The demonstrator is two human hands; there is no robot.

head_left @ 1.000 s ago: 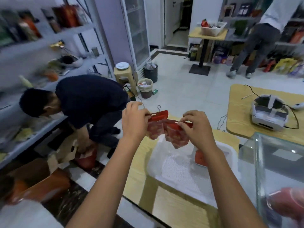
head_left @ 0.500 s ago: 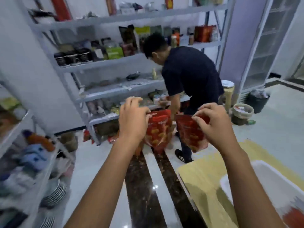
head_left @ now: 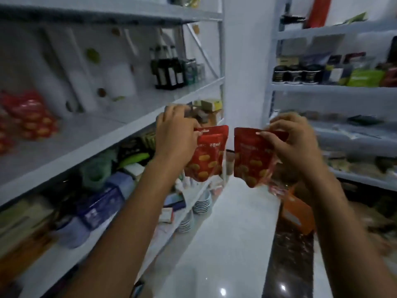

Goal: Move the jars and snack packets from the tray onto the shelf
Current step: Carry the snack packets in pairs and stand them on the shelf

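Observation:
Both hands are raised at chest height, each pinching the top of a red snack packet. My left hand [head_left: 176,130] holds one red packet [head_left: 207,158] printed with yellow snacks; it hangs upright. My right hand [head_left: 294,138] grips a second red packet [head_left: 249,160], with more red wrapping bunched behind it. The two packets hang side by side, a small gap between them. To my left runs a white shelf [head_left: 71,143] with matching red packets [head_left: 28,119] on its far left end. The tray is out of view.
Dark bottles [head_left: 167,67] and white containers stand on the left shelf. Lower boards hold boxes, bags and stacked dishes [head_left: 200,204]. A white pillar [head_left: 245,61] separates a second shelf unit [head_left: 335,87] with jars and packets on the right. An orange box [head_left: 297,214] lies on the floor.
The view has swung left, from the table and tray past a bending person to the left shelves. Both hands kept hold of the red packets, which now hang slightly apart.

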